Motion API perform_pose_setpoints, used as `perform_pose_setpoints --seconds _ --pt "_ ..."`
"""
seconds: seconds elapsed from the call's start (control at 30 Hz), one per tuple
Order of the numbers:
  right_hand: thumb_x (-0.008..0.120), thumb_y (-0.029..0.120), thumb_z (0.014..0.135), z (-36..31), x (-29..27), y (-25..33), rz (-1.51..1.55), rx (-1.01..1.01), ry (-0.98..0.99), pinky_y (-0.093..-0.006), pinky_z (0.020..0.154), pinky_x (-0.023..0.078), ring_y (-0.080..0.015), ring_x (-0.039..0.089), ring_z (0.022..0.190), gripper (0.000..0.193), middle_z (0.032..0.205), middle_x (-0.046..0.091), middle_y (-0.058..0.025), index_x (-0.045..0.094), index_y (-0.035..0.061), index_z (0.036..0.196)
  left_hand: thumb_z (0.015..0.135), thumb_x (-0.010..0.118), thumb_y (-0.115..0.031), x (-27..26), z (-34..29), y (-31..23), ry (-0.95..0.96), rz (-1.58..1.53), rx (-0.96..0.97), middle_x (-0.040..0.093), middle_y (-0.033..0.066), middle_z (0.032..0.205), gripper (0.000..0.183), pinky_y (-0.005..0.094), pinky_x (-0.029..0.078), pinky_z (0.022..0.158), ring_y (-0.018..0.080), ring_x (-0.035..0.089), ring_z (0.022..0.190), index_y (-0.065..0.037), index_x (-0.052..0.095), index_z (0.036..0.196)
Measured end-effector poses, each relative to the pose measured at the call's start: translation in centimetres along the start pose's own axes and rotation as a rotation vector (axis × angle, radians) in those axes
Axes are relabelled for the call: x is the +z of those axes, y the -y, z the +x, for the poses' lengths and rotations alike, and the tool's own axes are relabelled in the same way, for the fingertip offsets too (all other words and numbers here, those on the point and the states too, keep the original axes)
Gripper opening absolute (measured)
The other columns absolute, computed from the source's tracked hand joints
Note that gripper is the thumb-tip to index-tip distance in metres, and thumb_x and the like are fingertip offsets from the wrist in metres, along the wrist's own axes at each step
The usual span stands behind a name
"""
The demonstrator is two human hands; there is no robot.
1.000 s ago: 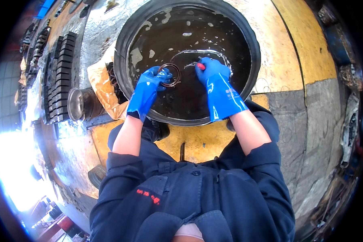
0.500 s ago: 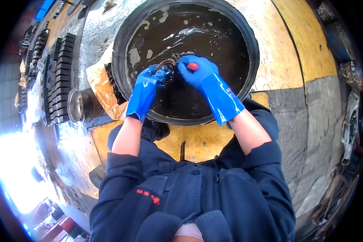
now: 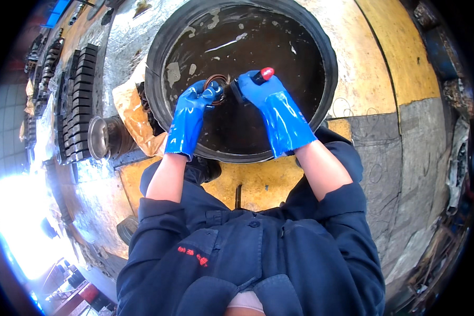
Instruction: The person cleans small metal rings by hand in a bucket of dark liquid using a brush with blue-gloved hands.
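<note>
My left hand (image 3: 199,98), in a long blue rubber glove, is closed around a brownish metal ring (image 3: 215,77) that looks like a bearing ring. My right hand (image 3: 260,90), gloved the same way, grips a brush (image 3: 267,73) with a dark handle and a red end; its dark head points toward the ring, and the bristles are hard to make out. Both hands are over a large round black basin (image 3: 329,79) of dark, oily liquid with patches of foam. Part of the ring is hidden by my left fingers.
Left of the basin lie a crumpled brown paper bag (image 3: 129,105) with dark parts and a metal cylinder (image 3: 101,138). Farther left are rows of black ribbed blocks (image 3: 83,100). Yellow and grey floor plates (image 3: 376,152) stretch to the right; metal scrap lines the far right.
My right hand has turned and drawn slightly away from the ring, so the brush's red end now points up and right. My left hand still holds the ring in nearly the same place.
</note>
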State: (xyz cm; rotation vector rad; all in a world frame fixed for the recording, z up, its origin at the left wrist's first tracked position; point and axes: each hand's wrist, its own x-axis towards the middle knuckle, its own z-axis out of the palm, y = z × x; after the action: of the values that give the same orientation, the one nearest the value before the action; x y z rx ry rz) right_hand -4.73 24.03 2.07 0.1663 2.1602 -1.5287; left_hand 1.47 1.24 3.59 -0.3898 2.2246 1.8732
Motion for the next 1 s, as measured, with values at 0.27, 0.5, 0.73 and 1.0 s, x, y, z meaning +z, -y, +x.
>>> perform_pose_setpoints --seconds 0.27,0.5,0.73,1.0 --pt "0.074 0.049 0.099 -0.6 -1.1 -2.3 0.197 -0.006 0.03 -0.0403 0.09 0.059 -0.0261 0.079 0.096 0.047 0.1 0.084 -0.0141 0.084 0.0049 0.113 0.111 0.074 -0.036 0.4 0.1 -0.1 -0.079 0.017 0.041 0.082 0.0061 0.129 0.048 0.0346 0.06 0.099 0.0181 0.076 0.12 -0.003 0.072 0.145" --pt "0.072 0.042 0.1 -2.9 -1.0 1.3 -0.115 -0.111 -0.045 -0.0432 0.092 0.062 -0.0347 0.081 0.098 0.035 0.097 0.083 -0.0161 0.083 0.0091 0.106 0.113 0.07 -0.036 1.0 0.0 -0.7 -0.071 -0.048 -0.039 0.081 0.0088 0.131 0.046 0.0364 0.059 0.103 0.02 0.076 0.121 -0.001 0.072 0.143" --pt "0.072 0.046 0.1 -3.1 2.3 1.7 -0.541 -0.269 -0.077 -0.0473 0.096 0.063 -0.0392 0.079 0.105 0.035 0.11 0.084 -0.0127 0.083 0.0195 0.119 0.111 0.074 -0.033 1.1 -0.6 -0.4 -0.071 -0.103 0.007 0.082 0.0085 0.113 0.042 0.032 0.056 0.096 0.0168 0.073 0.104 0.003 0.078 0.132" --pt "0.07 0.047 0.101 -3.2 2.8 0.3 -0.526 -0.449 0.038 -0.0504 0.094 0.064 -0.0351 0.08 0.109 0.032 0.116 0.084 -0.0081 0.082 0.0301 0.126 0.113 0.073 -0.037 0.6 -0.6 -0.4 -0.017 -0.059 -0.013 0.082 0.0112 0.123 0.045 0.0353 0.062 0.093 0.0195 0.078 0.111 0.001 0.075 0.137"
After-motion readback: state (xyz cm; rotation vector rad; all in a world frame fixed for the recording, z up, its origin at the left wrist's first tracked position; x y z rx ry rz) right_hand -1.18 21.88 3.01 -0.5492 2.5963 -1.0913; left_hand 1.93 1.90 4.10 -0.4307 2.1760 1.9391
